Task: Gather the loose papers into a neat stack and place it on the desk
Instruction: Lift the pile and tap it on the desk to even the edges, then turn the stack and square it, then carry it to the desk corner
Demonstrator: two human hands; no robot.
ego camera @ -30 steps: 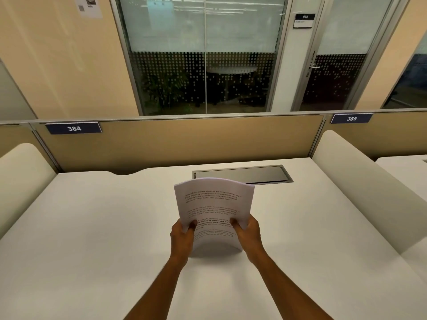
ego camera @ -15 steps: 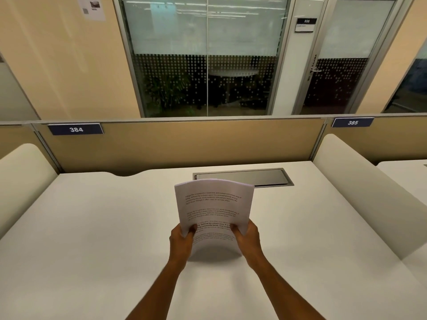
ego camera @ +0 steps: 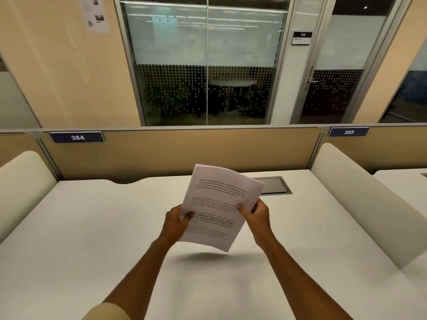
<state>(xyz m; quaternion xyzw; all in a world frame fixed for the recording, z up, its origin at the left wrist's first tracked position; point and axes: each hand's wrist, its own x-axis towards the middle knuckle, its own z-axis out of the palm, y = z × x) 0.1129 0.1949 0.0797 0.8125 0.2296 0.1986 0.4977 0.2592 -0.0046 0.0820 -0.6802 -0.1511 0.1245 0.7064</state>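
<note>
1. Beige partition [ego camera: 161, 153] runs behind the white desk [ego camera: 92, 227], tagged 384 [ego camera: 77, 137] and 385 [ego camera: 348, 132].
2. Beyond it, dotted glass wall [ego camera: 208, 65], door [ego camera: 335, 65], dim plant [ego camera: 168, 100].

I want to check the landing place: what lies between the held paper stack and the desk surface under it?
Nothing: the head view shows only its shadow on the bare desk under the paper stack.

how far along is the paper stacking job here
Done: the papers look gathered into one bundle, with no loose sheets visible on the desk. In hand: the left hand and right hand grip its sides, holding it tilted above the desk, a shadow beneath. Left: setting the stack down flat.
</note>
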